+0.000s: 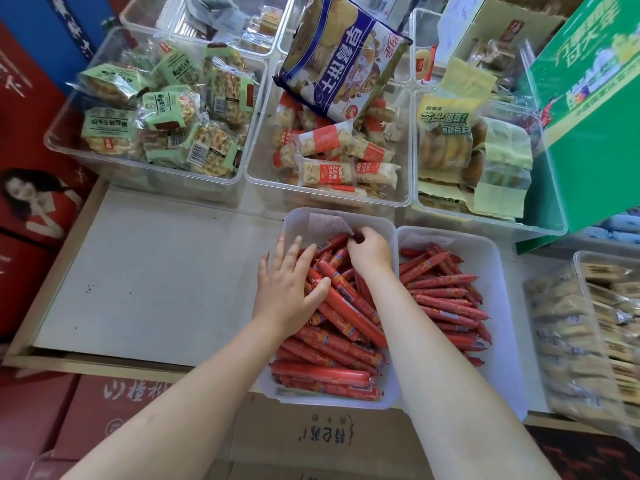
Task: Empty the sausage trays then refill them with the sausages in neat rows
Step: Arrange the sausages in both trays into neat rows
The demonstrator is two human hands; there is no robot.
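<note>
Two translucent white sausage trays stand side by side at the front of the shelf. The left tray holds a jumbled heap of red sausages. The right tray also holds red sausages, lying roughly crosswise. Both my hands are in the left tray. My left hand lies flat on the heap with fingers spread and the thumb against a sausage. My right hand is curled at the tray's far end, its fingers pinching the dark tip of a sausage.
Behind the trays stand clear bins: green-packed biscuits, red-and-white snack bars, yellow cake packs. A blue biscuit bag lies across bins. A green carton is at right, another snack bin lower right. Bare grey shelf board lies left.
</note>
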